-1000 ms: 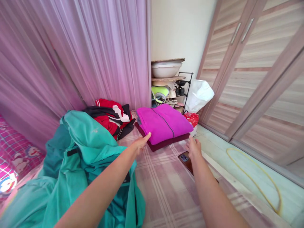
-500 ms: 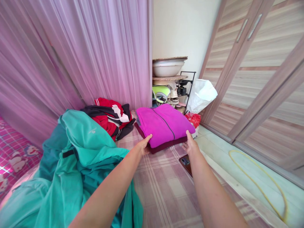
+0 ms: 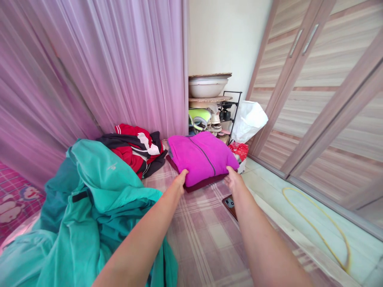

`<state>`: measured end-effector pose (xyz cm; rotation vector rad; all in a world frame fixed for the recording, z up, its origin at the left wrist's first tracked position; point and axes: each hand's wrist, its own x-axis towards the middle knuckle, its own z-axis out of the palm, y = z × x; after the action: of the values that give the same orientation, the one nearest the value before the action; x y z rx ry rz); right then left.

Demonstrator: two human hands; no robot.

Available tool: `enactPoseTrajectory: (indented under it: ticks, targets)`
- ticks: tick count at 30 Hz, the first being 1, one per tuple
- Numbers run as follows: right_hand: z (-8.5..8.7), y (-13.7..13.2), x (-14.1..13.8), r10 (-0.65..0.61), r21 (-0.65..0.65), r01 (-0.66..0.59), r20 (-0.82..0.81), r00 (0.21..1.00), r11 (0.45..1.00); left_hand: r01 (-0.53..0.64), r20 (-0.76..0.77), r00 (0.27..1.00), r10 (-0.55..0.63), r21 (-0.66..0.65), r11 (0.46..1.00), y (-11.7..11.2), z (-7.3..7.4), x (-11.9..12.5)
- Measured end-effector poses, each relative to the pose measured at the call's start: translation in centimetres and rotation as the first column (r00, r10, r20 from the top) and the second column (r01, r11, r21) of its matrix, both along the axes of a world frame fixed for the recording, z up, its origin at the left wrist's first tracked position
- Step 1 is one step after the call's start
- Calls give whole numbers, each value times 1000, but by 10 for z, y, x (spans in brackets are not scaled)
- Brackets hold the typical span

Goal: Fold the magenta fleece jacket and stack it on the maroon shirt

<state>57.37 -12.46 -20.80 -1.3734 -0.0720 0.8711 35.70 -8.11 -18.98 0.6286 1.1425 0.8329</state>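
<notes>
- Plaid bedding [image 3: 209, 235] stretches below a pink curtain [image 3: 119, 67], with a wooden wardrobe [image 3: 323, 99] off to one side.
- Folded magenta jacket [image 3: 202, 156] lies on a darker folded garment [image 3: 203, 184], in front of the curtain.
- Left hand [image 3: 181, 178] grasps the jacket's near left corner.
- Right hand [image 3: 233, 180] grasps its near right corner.
- Phone [image 3: 229, 204] lies just nearer than the jacket, beside the right wrist.
- Teal garment [image 3: 98, 199] and red-black clothes [image 3: 136, 149] lie left of the jacket.

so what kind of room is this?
Most likely a home bedroom. Both hands, left hand and right hand, grip a folded magenta garment on a plaid mattress, with sliding wardrobe doors to the right and a pink curtain behind loose clothes.
</notes>
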Motion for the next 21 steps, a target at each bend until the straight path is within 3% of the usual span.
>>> enactPoseTrajectory:
  ticks: [5,12,17,21]
  targets:
    - [-1,-22,-18,52,-16,-53,-21,998,998,-29,-31,999,29,12,1000,-3,1,-28]
    - [-6,-43,-32,72,85,-63,-107,992,994,80,-51,995,-82,-46,996,-21,0,-54]
    - [3,-40,-45,3,151,26,-191,982,988,219,-93,970,-225,-72,973,-5,10,-64]
    - [6,-39,-75,-23,138,50,-189,982,989,210,-144,966,-214,-39,977,11,12,-63]
